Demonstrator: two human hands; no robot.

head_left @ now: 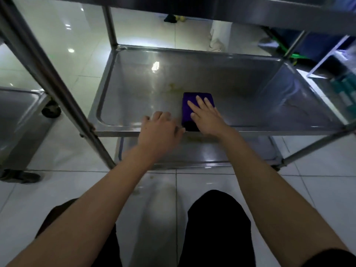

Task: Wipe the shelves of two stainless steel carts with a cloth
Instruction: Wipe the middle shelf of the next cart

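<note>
Right hand (205,117) flat on cloth (189,107)

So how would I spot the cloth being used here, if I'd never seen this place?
Find the steel cart straight ahead and look at its middle shelf, the tray-like one with a raised rim. Near the front edge, the right hand lies flat on the cloth: a folded, deep purple rectangle, the only strongly coloured thing on the grey metal.
</note>
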